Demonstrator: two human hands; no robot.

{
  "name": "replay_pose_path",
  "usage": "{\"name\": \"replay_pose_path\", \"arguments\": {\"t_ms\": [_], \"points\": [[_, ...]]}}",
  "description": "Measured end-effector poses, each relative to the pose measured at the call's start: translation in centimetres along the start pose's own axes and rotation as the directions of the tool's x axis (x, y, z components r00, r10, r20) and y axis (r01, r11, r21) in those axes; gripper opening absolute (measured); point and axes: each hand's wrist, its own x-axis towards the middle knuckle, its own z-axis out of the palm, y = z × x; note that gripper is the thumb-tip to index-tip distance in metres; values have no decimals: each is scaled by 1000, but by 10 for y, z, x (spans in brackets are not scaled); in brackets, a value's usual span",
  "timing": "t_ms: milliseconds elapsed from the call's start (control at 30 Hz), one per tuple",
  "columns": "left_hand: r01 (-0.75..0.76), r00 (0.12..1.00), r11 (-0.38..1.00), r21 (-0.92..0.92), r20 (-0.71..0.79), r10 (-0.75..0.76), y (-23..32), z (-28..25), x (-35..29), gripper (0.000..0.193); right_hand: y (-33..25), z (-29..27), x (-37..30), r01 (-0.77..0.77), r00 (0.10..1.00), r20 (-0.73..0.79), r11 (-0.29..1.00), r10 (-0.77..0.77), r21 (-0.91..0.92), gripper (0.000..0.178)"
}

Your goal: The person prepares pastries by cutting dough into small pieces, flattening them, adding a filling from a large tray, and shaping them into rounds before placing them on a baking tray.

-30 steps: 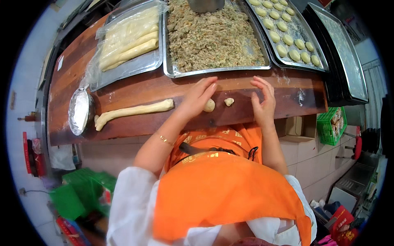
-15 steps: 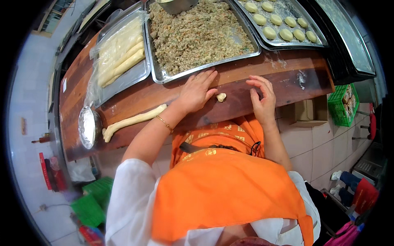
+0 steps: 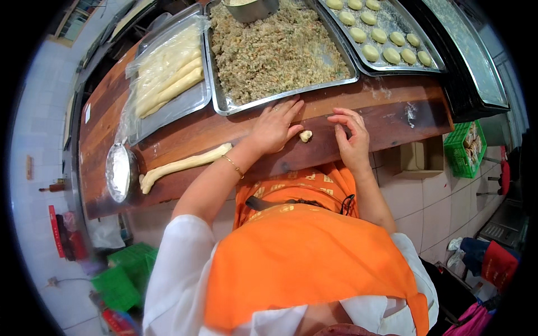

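My left hand (image 3: 276, 126) lies palm down on the wooden table with its fingers stretched out, just short of the tray of filling. Close to its thumb tip sits a small pale lump of dough (image 3: 305, 136). To the right of that lump, my right hand (image 3: 353, 136) hovers at the table's edge, thumb apart from loosely bent fingers, holding nothing. A long dough rope (image 3: 186, 164) runs along the table to the left, its right end reaching my left forearm. What lies under my left palm is hidden.
A metal tray (image 3: 280, 98) of minced filling with a metal bowl (image 3: 252, 11) stands ahead. Left of it, a tray (image 3: 168, 110) bears plastic-covered dough rolls; right, another tray (image 3: 400, 68) bears dough rounds. A bowl of white flour (image 3: 120, 172) sits far left. The wooden table (image 3: 386, 120) ends near me.
My right hand has moved slightly left, toward the small dough lump. The thumb of my left hand is a little nearer to the lump. The whole view has shifted slightly.
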Motion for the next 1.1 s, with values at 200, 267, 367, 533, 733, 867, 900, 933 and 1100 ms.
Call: {"name": "replay_pose_path", "arguments": {"t_ms": [200,267,367,533,733,867,900,933,1100], "points": [[-18,957,775,-632,-236,-170,-18,-1,-27,50,-5,-10,-3,31,999,7,999,-31,-26,18],[9,924,992,-128,-379,-57,-1,9,-50,51,-1,-12,-4,14,1000,23,999,-13,-30,18],[45,960,995,-83,-274,-66,11,6,-69,55,0,-6,-7,-3,998,60,1000,4,-19,18],[48,892,623,-780,-247,-378,-4,18,-71,47,-18,15,-1,-32,988,151,992,14,119,19],[-115,943,-711,-694,148,-297,11,0,-48,61,-58,27,30,217,889,407,976,-209,27,70],[-133,899,-598,-790,158,-408,26,3,-38,53,-62,37,48,403,818,468,914,-334,-51,70],[-108,903,-577,-810,163,-398,28,-1,-36,52,-58,40,50,418,803,488,907,-341,-55,67],[-109,925,-581,-806,132,-357,24,3,-32,53,-53,37,54,404,797,506,914,-329,-42,64],[-38,890,-276,-960,93,-446,56,-32,-8,57,-27,11,86,-74,850,526,979,-38,191,56]]}}
